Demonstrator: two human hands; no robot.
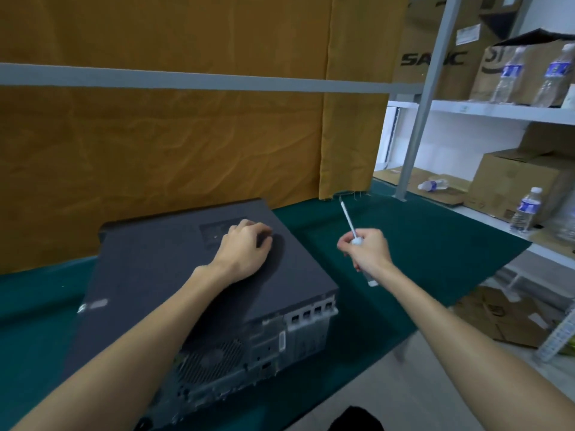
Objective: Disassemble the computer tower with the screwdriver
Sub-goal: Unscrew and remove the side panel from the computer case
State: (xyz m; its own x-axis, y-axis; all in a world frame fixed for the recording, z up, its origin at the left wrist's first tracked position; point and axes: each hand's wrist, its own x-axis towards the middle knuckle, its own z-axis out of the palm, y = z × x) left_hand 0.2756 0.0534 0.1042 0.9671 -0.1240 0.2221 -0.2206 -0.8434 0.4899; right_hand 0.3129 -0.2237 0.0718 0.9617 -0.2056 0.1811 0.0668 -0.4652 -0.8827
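Preparation for the first unscrewing appears to be the step in hand: nothing is seen removed from the computer tower (193, 293), whose side panel is still seated. The tower is laid flat on its side on the green-covered tabletop (404, 259), at about seven o'clock from the centre of the view, with its rear face turned toward the person. The left hand (245, 250) is rested palm-down on the upward-facing dark panel, its grip loosely curled and holding nothing, so the case is judged to be steadied by it. The screwdriver (350, 223) is held in the right hand (365, 250), whose grip is wrapped around the handle; the pale shaft is pointed up and away toward eleven o'clock, well apart from the tower and above the cloth. For the next move, the tool would probably have to be turned tip-down and brought to a panel screw along the rear edge; which screw cannot be told, since the rear is blurred. The case is seen as matte charcoal with a bare grey metal back, where a round fan grille, a row of expansion-slot openings and punched vent holes are made out. A pale mark is seen on its near left edge.
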